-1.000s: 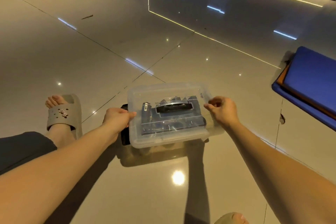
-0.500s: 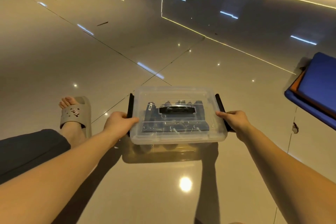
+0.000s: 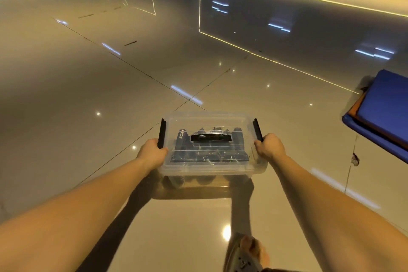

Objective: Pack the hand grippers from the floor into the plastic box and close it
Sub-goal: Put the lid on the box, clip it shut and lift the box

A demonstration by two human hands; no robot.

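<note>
Left latch (image 3: 162,131) and right latch (image 3: 257,130), previously down, now stand raised beside the lid (image 3: 207,120). Left hand (image 3: 152,153) and right hand (image 3: 269,147) now grip them. Plastic box (image 3: 209,166) possibly lifted; base unclear.

One view only: a wide-angle camera on the person's head, facing forward and tilted well down. Both forearms come in from the bottom corners, 7 and 5 o'clock. They meet at the plastic box (image 3: 212,168), just below frame centre, near, at the end of the outstretched arms. Left hand (image 3: 152,154) grips the box's 9 o'clock end, right hand (image 3: 269,147) its 3 o'clock end. Glossy tiled floor (image 3: 88,117) fills most of the frame and runs far off toward 12 o'clock; straight lines there lean and bend with the lens. Foot (image 3: 250,247) closest, at the 6 o'clock edge. Blue mats (image 3: 384,112) cut off at 3 o'clock.
</note>
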